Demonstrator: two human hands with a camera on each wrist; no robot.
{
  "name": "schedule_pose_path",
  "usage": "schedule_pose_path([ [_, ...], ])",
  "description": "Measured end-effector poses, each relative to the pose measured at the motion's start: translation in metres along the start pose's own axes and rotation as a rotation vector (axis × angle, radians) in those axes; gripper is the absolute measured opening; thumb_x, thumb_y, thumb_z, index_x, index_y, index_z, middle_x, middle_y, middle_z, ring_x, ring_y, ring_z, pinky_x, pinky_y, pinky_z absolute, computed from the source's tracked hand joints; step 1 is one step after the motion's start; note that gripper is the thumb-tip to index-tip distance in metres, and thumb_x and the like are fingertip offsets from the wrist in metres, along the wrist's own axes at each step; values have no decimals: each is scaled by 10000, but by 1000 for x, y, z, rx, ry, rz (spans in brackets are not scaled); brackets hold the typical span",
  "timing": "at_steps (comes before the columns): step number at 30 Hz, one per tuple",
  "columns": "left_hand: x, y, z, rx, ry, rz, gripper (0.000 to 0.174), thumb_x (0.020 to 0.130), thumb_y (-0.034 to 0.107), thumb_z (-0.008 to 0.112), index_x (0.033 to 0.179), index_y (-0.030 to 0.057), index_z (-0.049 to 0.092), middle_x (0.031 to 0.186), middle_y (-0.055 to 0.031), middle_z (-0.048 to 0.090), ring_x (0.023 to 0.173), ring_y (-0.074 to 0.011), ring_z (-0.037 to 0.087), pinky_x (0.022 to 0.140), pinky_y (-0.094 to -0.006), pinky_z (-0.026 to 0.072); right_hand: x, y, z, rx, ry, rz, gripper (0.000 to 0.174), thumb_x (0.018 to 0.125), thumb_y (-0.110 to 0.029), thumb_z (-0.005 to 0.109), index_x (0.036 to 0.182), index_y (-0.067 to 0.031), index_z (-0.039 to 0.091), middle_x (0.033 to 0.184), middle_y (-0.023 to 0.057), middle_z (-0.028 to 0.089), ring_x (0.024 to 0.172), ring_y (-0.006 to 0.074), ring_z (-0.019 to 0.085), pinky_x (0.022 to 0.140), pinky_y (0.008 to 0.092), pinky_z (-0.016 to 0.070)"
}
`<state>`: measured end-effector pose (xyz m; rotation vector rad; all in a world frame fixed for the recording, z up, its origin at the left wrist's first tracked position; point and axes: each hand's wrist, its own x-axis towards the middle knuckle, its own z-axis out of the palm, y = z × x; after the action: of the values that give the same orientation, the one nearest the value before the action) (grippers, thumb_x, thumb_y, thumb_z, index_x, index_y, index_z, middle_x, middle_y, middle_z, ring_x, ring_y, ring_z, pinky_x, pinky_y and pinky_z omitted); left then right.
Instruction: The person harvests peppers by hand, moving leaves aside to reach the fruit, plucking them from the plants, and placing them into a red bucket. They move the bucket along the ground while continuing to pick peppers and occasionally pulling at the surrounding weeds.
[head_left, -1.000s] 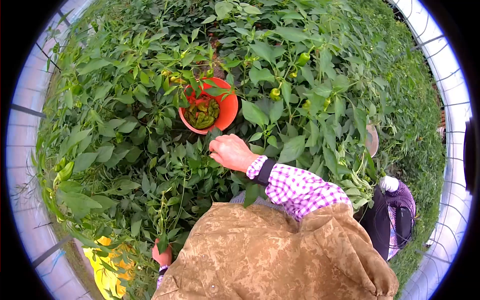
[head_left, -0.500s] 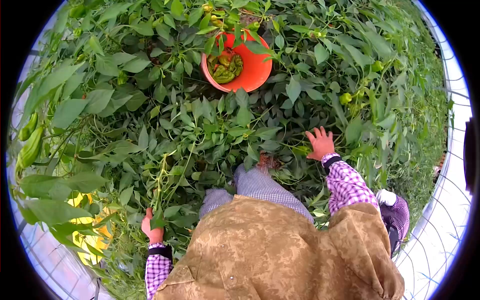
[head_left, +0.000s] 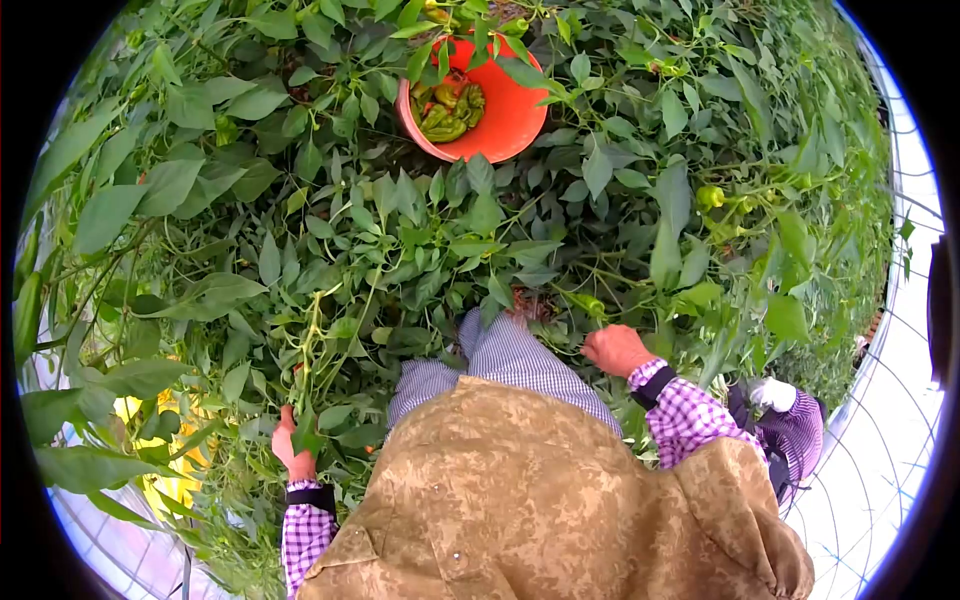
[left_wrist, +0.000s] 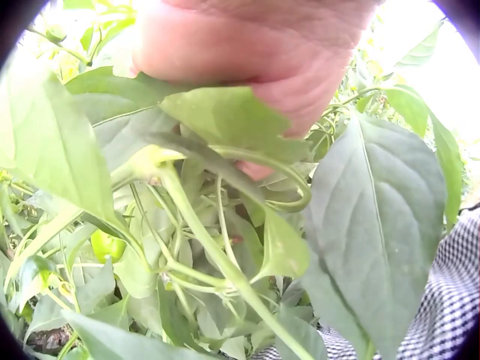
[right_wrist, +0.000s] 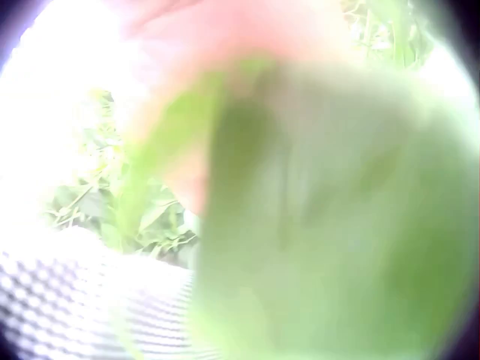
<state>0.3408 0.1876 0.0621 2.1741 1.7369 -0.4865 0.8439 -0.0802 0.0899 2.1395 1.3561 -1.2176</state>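
Note:
My left hand point(head_left: 293, 445) is low on the left among pepper plants, beside a pale stem point(head_left: 312, 350). In the left wrist view the hand point(left_wrist: 262, 52) closes round a leafy branch, its fingertips mostly behind leaves; a thick stem point(left_wrist: 199, 217) runs below it. My right hand point(head_left: 615, 350), fingers bent, is at the right of my legs, just below a green pepper point(head_left: 590, 304). In the right wrist view that hand point(right_wrist: 232, 37) is blurred behind a large leaf point(right_wrist: 322, 210), and what its fingers touch cannot be told.
An orange bucket point(head_left: 510, 110) with several green peppers point(head_left: 450, 112) stands among the plants ahead. A yellow-green pepper point(head_left: 710, 197) hangs at right. Another person's white-gloved hand point(head_left: 773, 394) shows at the right; something yellow point(head_left: 175, 485) lies at lower left.
My right hand has gone from near the bucket to the right and down, spread its fingers, then bent them. The left hand stays by its branch. The view has shifted, and the bucket appears higher.

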Motion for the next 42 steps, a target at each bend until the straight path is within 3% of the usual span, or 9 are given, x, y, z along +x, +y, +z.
schedule_pose_path([
  [4, -3, 8, -5, 3, 4, 31, 300, 811, 306, 607, 1038, 112, 584, 728, -206, 641, 723, -397, 633, 613, -476, 483, -11, -7, 29, -26, -115, 177, 355, 853, -332, 588, 932, 9, 648, 858, 211, 664, 824, 350, 646, 772, 468, 512],
  [8, -2, -2, 1, 33, -11, -23, 420, 724, 347, 710, 1062, 139, 573, 795, -178, 672, 741, -371, 654, 637, -454, 502, -11, -8, 24, 1325, 291, 531, 208, 955, -258, 508, 942, -54, 547, 678, 39, 606, 467, 88, 510, 409, 200, 357],
  [16, 4, -2, -1, 45, -11, 16, 395, 757, 351, 690, 1062, 126, 580, 773, -185, 668, 749, -383, 652, 631, -461, 503, 16, 38, 41, -118, 283, 539, 190, 842, -155, 565, 998, -49, 583, 824, 130, 674, 780, 324, 675, 629, 422, 536],
  [22, -3, 2, -5, 47, 34, 32, 353, 768, 332, 674, 1044, 129, 591, 762, -187, 666, 741, -385, 651, 622, -463, 502, -20, -3, 3, 260, 770, 257, 166, 832, -128, 593, 980, -54, 593, 942, 157, 585, 744, 356, 626, 659, 462, 514],
  [26, -3, 5, -6, 32, 7, 28, 339, 767, 319, 669, 1045, 140, 595, 774, -187, 667, 750, -380, 653, 645, -460, 508, -59, -50, -9, 181, 536, -204, 142, 823, -171, 619, 882, -43, 621, 815, 138, 604, 749, 313, 630, 648, 447, 510],
  [29, -2, 4, -3, 33, 17, 26, 337, 766, 322, 666, 1047, 149, 598, 773, -184, 667, 749, -376, 652, 648, -459, 507, -51, -42, 73, -314, 6, 58, 236, 851, -229, 521, 825, -23, 634, 766, 161, 639, 785, 349, 647, 663, 426, 514],
  [34, -1, 6, -4, 7, -2, -82, 480, 662, 184, 750, 1112, 129, 594, 834, -178, 677, 813, -363, 659, 701, -447, 522, 47, 28, 183, 370, 1073, 352, 387, 884, -164, 561, 1206, 28, 463, 922, 175, 631, 796, 281, 635, 633, 463, 498],
  [37, -4, 19, -17, 73, -49, -123, 468, 690, 242, 739, 1123, 144, 594, 843, -181, 678, 820, -373, 654, 704, -454, 518, 69, 31, 143, 1896, 693, 872, 505, 934, -176, 569, 1361, -44, 335, 1219, 121, 537, 1007, 221, 583, 683, 345, 515],
  [42, -4, 23, -22, 61, -55, -147, 430, 727, 312, 719, 1107, 155, 592, 848, -189, 674, 820, -380, 651, 693, -463, 514, 73, 34, 101, 1875, 920, 665, 459, 924, -151, 563, 1360, -188, 425, 1190, 36, 566, 994, 191, 553, 797, 324, 432],
])
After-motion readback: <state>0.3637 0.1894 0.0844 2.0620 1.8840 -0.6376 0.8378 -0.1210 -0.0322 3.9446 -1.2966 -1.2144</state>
